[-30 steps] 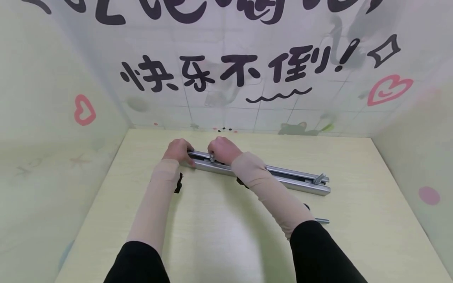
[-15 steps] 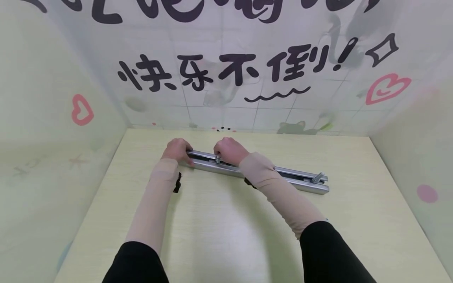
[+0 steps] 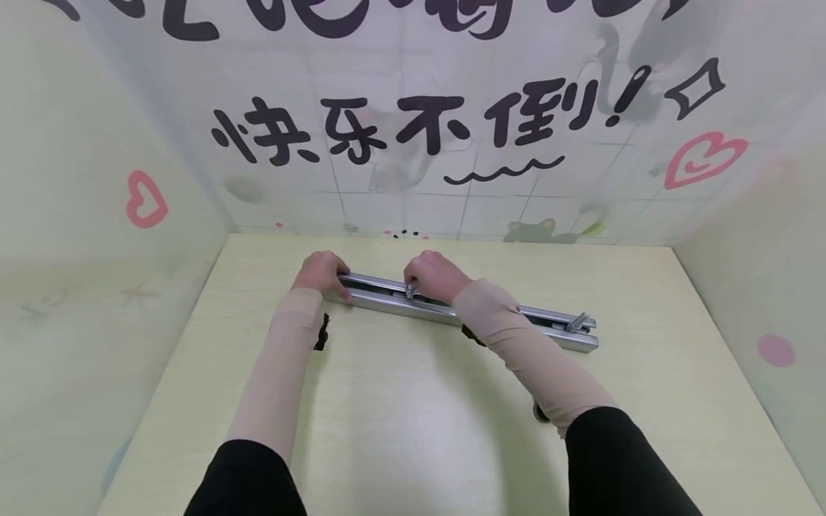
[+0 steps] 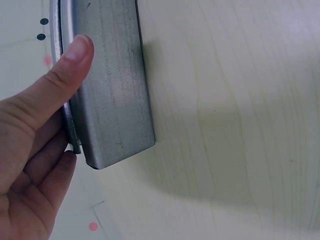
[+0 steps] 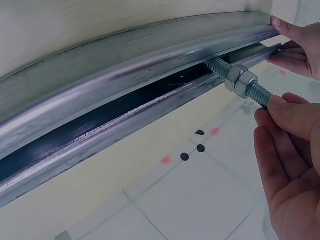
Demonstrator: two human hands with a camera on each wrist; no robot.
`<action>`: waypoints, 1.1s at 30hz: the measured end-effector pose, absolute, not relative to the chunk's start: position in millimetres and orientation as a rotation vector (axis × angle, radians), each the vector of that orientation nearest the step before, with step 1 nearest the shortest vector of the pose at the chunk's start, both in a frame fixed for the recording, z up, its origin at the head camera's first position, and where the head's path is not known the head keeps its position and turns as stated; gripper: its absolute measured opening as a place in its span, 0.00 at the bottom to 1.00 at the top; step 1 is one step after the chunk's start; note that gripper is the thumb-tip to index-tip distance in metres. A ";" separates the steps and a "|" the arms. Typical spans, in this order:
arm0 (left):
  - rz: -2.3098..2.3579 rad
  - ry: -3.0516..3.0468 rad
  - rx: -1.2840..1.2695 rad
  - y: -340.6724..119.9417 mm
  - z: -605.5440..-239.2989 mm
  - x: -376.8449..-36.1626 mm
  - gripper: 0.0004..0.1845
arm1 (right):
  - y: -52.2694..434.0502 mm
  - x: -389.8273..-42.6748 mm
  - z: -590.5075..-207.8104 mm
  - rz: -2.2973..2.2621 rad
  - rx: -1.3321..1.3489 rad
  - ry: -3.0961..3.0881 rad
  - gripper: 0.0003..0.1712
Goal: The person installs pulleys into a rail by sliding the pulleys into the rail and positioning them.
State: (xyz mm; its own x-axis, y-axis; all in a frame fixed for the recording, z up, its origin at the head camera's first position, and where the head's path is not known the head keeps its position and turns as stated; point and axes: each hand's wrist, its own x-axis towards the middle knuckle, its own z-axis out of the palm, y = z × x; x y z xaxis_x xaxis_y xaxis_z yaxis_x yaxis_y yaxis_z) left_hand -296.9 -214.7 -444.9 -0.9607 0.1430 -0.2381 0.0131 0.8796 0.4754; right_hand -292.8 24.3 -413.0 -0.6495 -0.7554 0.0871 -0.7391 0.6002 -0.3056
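Metal channel rail (image 3: 464, 312) on the pale wooden table (image 3: 400, 430), lying long across the far part. Left hand (image 3: 319, 274) gripping the rail's left end, thumb (image 4: 75, 55) flat on its side. Right hand (image 3: 431, 275) near the middle, fingertips (image 5: 280, 107) pinching a threaded bolt (image 5: 240, 82) with a nut, poking out of the slot. Second bolt (image 3: 578, 322) standing at the rail's right end.

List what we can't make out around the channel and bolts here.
- Head view: small dark item on the table, mostly hidden by the right forearm.
- Right wrist view: bolt foot inside the steel channel lost in shadow.
- Left wrist view: channel cut off at the top edge; left hand fingers behind it hidden.
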 end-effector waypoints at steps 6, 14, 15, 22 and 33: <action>0.691 2.787 0.119 -214.4 -443.1 -296.7 0.33 | 32.5 -290.8 -408.9 -0.476 -1.277 2.749 0.13; 0.684 2.784 0.127 -215.4 -441.6 -296.3 0.33 | 43.2 -288.9 -408.7 -0.472 -1.279 2.749 0.13; 0.683 2.785 0.129 -215.6 -441.5 -296.4 0.33 | 44.5 -288.6 -408.4 -0.476 -1.279 2.748 0.13; 0.683 2.788 0.138 -214.8 -440.8 -296.0 0.33 | 53.7 -285.9 -406.9 -0.506 -1.260 2.730 0.13; 0.697 2.781 0.124 -213.9 -442.1 -295.3 0.33 | 67.8 -284.3 -408.9 -0.519 -1.251 2.732 0.12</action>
